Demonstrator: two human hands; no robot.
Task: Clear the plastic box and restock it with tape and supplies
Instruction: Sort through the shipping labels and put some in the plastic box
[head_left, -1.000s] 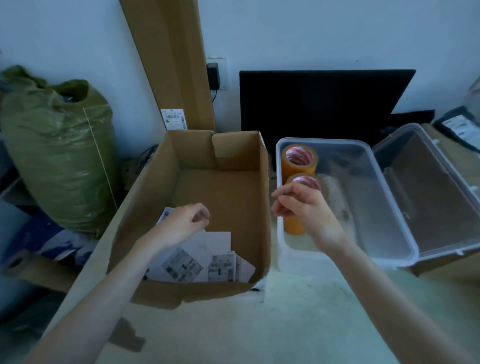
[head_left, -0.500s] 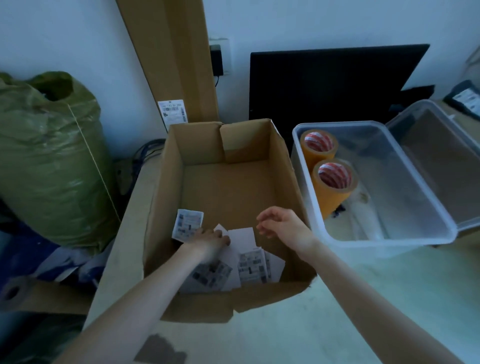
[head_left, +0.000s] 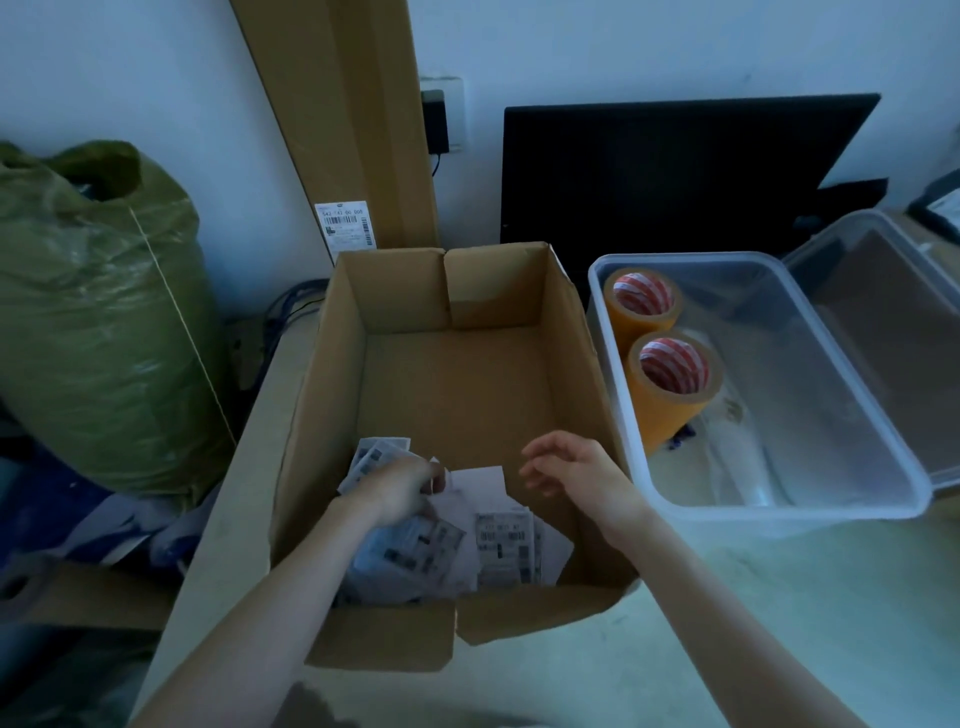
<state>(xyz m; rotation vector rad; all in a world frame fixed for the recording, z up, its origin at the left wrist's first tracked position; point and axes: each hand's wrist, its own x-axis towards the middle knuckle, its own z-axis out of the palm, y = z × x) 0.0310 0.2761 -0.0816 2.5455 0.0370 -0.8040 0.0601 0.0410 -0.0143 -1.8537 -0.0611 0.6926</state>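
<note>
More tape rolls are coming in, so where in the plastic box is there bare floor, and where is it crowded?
Plastic box: bare floor along the right wall and far right corner. Crowded along the left wall, where two tape rolls stand, with clear plastic items lying near them toward the near end. In the cardboard box, the far half is bare; labels and the left hand fill the near end.

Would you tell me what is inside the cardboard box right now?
Printed labels lie at the near end of the cardboard box. The left hand grips some, hiding what lies beneath; the right hand hovers open.
</note>
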